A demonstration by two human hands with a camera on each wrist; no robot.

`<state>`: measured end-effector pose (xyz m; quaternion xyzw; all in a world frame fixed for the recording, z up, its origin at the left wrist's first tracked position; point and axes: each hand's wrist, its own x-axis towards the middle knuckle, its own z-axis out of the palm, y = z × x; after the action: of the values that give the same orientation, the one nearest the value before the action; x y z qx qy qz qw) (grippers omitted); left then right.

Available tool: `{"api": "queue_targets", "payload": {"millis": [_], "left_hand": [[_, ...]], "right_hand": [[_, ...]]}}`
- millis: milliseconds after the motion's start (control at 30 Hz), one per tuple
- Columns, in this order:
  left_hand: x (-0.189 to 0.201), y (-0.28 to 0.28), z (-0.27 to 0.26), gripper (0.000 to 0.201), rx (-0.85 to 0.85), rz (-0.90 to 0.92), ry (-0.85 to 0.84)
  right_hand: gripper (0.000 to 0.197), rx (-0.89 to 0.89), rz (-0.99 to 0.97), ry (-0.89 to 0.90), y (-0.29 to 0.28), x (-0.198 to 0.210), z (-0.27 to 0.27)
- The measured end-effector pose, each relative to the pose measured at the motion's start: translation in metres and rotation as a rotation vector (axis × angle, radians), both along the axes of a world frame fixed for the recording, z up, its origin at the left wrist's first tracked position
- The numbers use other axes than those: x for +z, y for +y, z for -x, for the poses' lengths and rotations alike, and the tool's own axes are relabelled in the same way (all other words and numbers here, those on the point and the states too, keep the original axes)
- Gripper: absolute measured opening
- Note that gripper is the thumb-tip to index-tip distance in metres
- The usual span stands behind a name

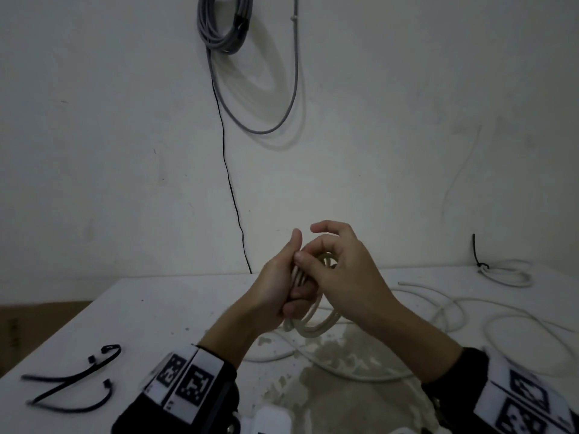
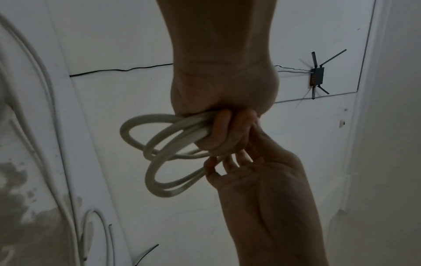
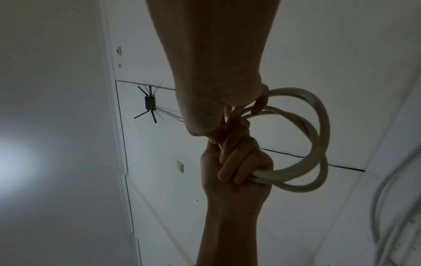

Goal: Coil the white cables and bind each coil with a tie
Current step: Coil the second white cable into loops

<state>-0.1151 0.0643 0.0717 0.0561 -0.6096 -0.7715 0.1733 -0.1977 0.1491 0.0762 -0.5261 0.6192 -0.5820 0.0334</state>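
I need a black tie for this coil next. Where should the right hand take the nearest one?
A judgement: pinch the curved black tie mid-strap, coming from above. It lies flat on the table, so only its top is free; the left hand grips the coil.

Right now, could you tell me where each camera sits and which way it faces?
Head: on the head, looking down at the table; both hands and forearms show.
Left wrist: along the left hand gripping the white coil.
Right wrist: along the right hand at the coil.
All views share the coil and both hands.
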Motion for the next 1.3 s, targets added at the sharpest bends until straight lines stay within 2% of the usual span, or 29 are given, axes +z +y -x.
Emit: {"api": "queue_targets", "payload": {"millis": [133, 200, 233, 333, 367, 400, 467, 500, 533, 600, 700, 767, 833, 867, 933, 1000, 1133, 1233, 1300], "left_hand": [[0.004, 0.004, -0.003, 0.068, -0.05, 0.076, -0.027], [0.004, 0.004, -0.004, 0.072, -0.032, 0.142, -0.075], [0.005, 0.004, -0.004, 0.072, -0.003, 0.182, -0.115], [0.007, 0.007, -0.005, 0.071, 0.054, 0.288, -0.262], [0.007, 0.008, -0.006, 0.07, 0.054, 0.309, -0.309], [0.008, 0.008, -0.007, 0.07, 0.048, 0.327, -0.349], [0.011, 0.009, -0.008, 0.071, 0.033, 0.339, -0.396], [0.012, 0.009, -0.008, 0.072, 0.034, 0.334, -0.406], [0.015, 0.009, -0.008, 0.074, 0.052, 0.328, -0.408], [0.018, 0.01, -0.006, 0.077, 0.137, 0.352, -0.393], [0.018, 0.01, -0.001, 0.076, 0.319, 0.537, -0.345], [0.014, 0.01, 0.001, 0.075, 0.388, 0.691, -0.321], [0.011, 0.009, 0.0, 0.077, 0.382, 0.8, -0.336], [0.011, 0.009, -0.002, 0.077, 0.366, 0.82, -0.349], [0.012, 0.009, -0.004, 0.077, 0.32, 0.804, -0.36], [0.012, 0.009, -0.006, 0.073, 0.28, 0.771, -0.333], [0.004, 0.008, -0.01, 0.056, 0.337, 0.78, -0.254], [-0.01, 0.0, -0.016, 0.036, 0.446, 1.017, -0.173], [-0.024, 0.0, -0.018, 0.035, 0.493, 1.22, -0.135]], "right_hand": [[0.011, -0.048, 0.009, -0.027, 0.0, -0.002, 0.001], [0.012, -0.03, -0.02, 0.026, 0.001, -0.003, 0.001], [0.013, -0.054, -0.057, 0.141, 0.002, -0.004, 0.001], [0.021, -0.306, -0.204, 0.697, 0.006, -0.001, 0.004], [0.027, -0.326, -0.255, 0.742, 0.008, 0.001, 0.006], [0.031, -0.247, -0.299, 0.684, 0.01, 0.002, 0.008], [0.039, 0.039, -0.329, 0.349, 0.009, 0.002, 0.011], [0.046, 0.113, -0.319, 0.191, 0.008, 0.001, 0.01], [0.053, 0.105, -0.3, 0.107, 0.008, -0.001, 0.008], [0.06, -0.012, -0.278, 0.119, 0.005, -0.005, 0.006], [0.064, -0.11, -0.241, 0.156, 0.0, -0.008, 0.003], [0.058, -0.056, -0.292, 0.007, 0.0, -0.005, 0.006], [0.052, 0.078, -0.359, -0.215, 0.003, -0.002, 0.008], [0.053, 0.137, -0.381, -0.278, 0.004, -0.002, 0.008], [0.06, 0.18, -0.408, -0.294, 0.005, -0.004, 0.005], [0.063, 0.141, -0.38, -0.261, 0.003, -0.008, 0.002], [0.046, -0.004, -0.255, -0.178, 0.001, -0.013, 0.003], [0.034, -0.145, -0.187, -0.323, 0.0, -0.016, 0.011], [0.033, -0.174, -0.14, -0.446, 0.0, -0.014, 0.012]]}}
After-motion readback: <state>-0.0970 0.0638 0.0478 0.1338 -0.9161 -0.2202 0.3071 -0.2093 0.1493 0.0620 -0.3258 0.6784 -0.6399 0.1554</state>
